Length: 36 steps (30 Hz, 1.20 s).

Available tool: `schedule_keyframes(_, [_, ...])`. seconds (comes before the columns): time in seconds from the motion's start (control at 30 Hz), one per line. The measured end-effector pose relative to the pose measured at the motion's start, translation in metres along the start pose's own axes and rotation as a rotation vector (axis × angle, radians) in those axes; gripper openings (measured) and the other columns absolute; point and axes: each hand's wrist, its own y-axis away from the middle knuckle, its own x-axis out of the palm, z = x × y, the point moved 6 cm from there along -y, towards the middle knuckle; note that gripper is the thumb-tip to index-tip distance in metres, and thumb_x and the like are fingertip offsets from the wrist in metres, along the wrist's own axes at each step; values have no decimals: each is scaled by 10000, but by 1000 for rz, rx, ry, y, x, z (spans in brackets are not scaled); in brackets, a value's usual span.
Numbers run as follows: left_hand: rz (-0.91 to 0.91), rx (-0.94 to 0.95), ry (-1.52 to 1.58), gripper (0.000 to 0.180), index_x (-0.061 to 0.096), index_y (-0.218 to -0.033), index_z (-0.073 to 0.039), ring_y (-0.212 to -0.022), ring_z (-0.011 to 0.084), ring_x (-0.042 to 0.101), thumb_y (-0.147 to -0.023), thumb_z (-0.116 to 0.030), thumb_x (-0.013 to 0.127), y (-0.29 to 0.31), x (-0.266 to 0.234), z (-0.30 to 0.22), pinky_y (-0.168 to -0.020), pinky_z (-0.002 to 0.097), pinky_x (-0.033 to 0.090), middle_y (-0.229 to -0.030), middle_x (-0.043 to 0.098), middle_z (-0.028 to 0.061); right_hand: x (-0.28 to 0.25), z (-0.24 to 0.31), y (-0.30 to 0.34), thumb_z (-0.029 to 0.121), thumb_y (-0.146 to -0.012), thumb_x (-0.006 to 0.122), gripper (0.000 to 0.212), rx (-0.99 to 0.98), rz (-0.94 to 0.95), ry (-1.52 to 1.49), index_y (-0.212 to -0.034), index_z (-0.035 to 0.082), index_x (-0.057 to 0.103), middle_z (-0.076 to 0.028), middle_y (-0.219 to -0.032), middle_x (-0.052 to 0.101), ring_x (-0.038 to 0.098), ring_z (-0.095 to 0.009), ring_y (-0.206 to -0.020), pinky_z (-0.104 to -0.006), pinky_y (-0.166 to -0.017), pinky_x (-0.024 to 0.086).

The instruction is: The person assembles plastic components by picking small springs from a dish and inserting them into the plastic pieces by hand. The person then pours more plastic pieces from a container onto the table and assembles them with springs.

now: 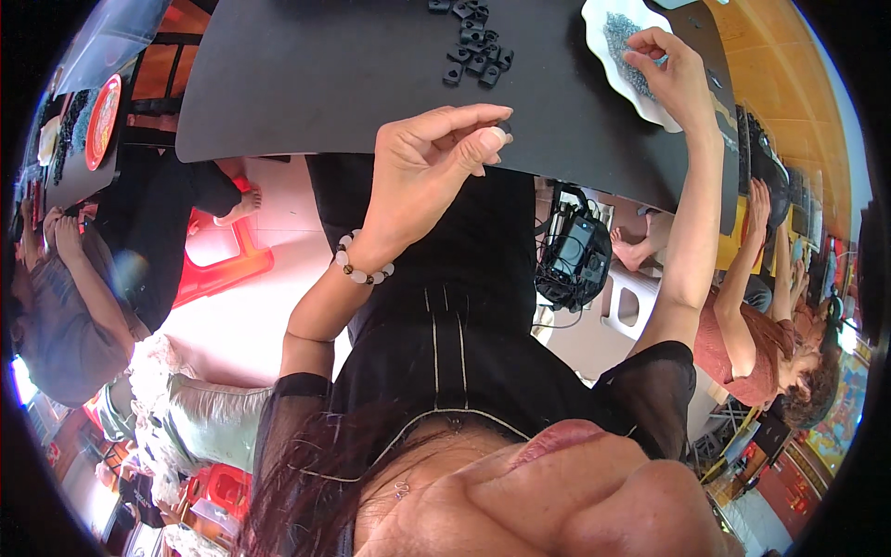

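My left hand (427, 162) is raised at the near edge of the dark table (306, 84), thumb and forefinger pinched on a small black piece (505, 126), of which only a bit shows. A bracelet of pale and dark beads circles that wrist. At the upper right, my right hand (676, 79) reaches over a white wavy-edged dish (600, 39) holding a heap of tiny silvery-grey parts (620, 42). Its thumb and forefinger are bent together at the heap; whatever lies between them is too small to make out. Several small black blocks with holes (478, 51) lie loosely grouped at the table's far middle.
Below the table edge hangs a black pouch with a device and cables (574, 251). A red plastic stool (227, 265) stands at left, a white stool (631, 302) at right. Other people sit on both sides. A red-rimmed round tray (104, 121) is on another table.
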Motion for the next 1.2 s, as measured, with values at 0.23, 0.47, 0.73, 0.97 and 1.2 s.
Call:
schedule_keyframes(0.23, [1,-1,41,202,716,-1065,-13,-744,79,635,-887,-108,704,-2,-1,6,-653,201,519,-872,697,48,-6,-2,0,161,-819,718,176,73,-42,-106,-942,35,705,-48,-802,690,613,-128,-746,-270,-715,486])
schedule_keyframes(0.47, [51,9,109,234,704,-1082,1,-761,112,655,-863,-79,713,-1,1,9,-693,223,539,-934,705,90,-25,88,27,96,-795,740,103,21,-145,-352,-866,33,699,-12,-794,676,597,-101,-739,-235,-722,468])
schedule_keyframes(0.73, [72,-11,213,258,683,-1127,0,-744,116,658,-912,-142,668,6,2,8,-687,225,548,-900,702,98,6,166,53,14,-668,820,198,-212,-49,-656,-804,18,676,-54,-811,639,603,-143,-769,-241,-688,454])
schedule_keyframes(0.97, [76,-140,412,325,637,-1168,-1,-832,168,692,-1004,-262,532,10,-1,12,-745,271,570,-951,699,134,20,172,63,24,-656,829,216,-238,-106,-645,-800,25,668,-56,-782,633,584,-159,-719,-254,-649,447])
schedule_keyframes(1.2, [9,-228,637,285,576,-1153,-52,-1033,207,663,-1016,-289,498,19,0,18,-952,397,520,-1111,669,161,24,194,71,-6,-617,817,227,-379,-218,-406,-781,55,673,-46,-778,642,579,-192,-710,-282,-619,453])
